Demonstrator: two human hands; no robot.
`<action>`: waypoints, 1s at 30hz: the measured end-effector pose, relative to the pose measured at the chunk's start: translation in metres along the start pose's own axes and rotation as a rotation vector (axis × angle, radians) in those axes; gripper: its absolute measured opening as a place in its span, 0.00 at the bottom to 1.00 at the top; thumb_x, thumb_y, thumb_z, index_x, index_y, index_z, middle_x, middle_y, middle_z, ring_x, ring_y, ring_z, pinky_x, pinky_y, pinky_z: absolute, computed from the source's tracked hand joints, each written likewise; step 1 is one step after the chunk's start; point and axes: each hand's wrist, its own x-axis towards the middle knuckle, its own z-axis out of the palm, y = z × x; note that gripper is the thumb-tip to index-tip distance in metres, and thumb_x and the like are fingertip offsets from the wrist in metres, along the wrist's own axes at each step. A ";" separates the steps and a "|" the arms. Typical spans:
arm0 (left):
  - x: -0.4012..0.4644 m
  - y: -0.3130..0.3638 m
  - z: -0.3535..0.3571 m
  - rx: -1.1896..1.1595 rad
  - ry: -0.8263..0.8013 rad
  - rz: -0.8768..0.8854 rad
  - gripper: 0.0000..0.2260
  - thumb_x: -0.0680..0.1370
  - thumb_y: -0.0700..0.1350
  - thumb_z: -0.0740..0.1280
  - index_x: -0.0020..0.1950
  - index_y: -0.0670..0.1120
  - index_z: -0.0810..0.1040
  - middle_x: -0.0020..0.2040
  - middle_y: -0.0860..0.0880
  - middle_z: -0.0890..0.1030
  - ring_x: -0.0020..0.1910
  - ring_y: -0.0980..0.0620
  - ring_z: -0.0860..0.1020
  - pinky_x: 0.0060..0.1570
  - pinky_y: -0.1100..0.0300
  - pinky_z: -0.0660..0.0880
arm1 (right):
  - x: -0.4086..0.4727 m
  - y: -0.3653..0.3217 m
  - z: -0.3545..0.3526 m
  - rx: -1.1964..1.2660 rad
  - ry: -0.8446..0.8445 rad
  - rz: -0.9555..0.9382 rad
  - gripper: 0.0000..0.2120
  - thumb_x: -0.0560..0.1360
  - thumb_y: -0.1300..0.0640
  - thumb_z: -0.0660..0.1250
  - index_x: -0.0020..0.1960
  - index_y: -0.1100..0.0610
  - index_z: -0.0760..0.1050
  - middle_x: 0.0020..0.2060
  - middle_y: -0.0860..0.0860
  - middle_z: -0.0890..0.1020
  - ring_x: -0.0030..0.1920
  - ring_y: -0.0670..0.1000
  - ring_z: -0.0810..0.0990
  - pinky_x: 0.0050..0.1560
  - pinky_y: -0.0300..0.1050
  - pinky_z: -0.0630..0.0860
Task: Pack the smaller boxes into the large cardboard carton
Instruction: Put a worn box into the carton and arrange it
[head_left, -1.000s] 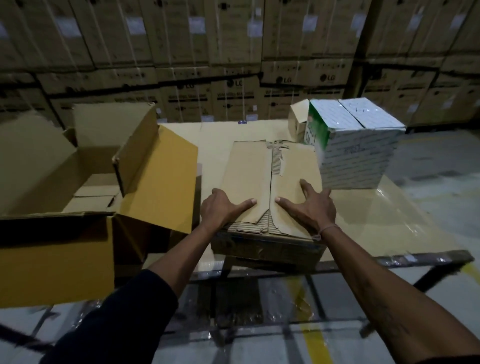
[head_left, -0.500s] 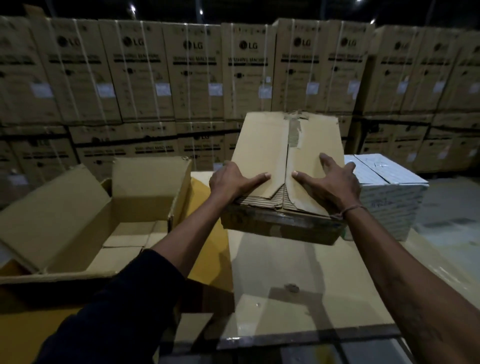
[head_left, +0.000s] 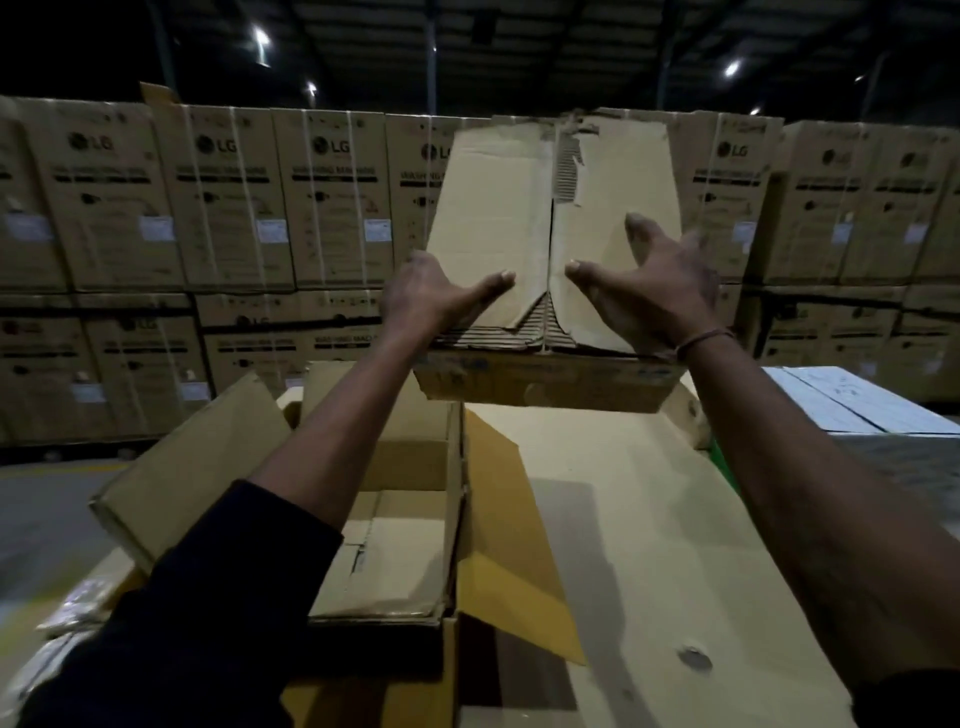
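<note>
Small box (head_left: 550, 244) held aloft between both hands, clear of table (head_left: 649, 545). Left hand (head_left: 431, 296) clamps left side, thumb laid along top flap; right hand (head_left: 654, 291) clamps right side, fingers spread over top. Each grip curled round box edge, holding it.

Box long axis runs away from person, top flaps closed, torn seam down middle.

Open carton (head_left: 395, 519) lies below and left of grip, mouth up, flaps splayed. Left hand nearer carton. Next move, likely: swing left, lower in.

White box (head_left: 857, 400) sits low right of grip.
</note>
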 end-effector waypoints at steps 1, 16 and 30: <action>0.005 -0.014 -0.010 -0.004 0.004 -0.011 0.54 0.59 0.85 0.61 0.66 0.42 0.74 0.52 0.44 0.80 0.45 0.46 0.80 0.44 0.51 0.83 | 0.003 -0.015 0.007 0.016 -0.020 -0.016 0.52 0.62 0.18 0.67 0.80 0.40 0.62 0.70 0.62 0.64 0.65 0.67 0.71 0.49 0.50 0.69; 0.015 -0.209 -0.089 0.142 0.069 -0.260 0.45 0.58 0.84 0.63 0.53 0.45 0.74 0.49 0.43 0.79 0.43 0.45 0.78 0.34 0.58 0.73 | -0.025 -0.167 0.156 0.225 -0.281 -0.138 0.51 0.63 0.23 0.73 0.79 0.42 0.64 0.70 0.60 0.64 0.67 0.66 0.71 0.54 0.50 0.74; -0.023 -0.307 -0.021 0.237 -0.188 -0.368 0.52 0.61 0.82 0.67 0.72 0.46 0.73 0.64 0.43 0.80 0.60 0.41 0.79 0.53 0.48 0.80 | -0.103 -0.139 0.272 0.320 -0.564 -0.016 0.49 0.65 0.25 0.73 0.79 0.45 0.65 0.72 0.59 0.63 0.70 0.64 0.70 0.69 0.59 0.73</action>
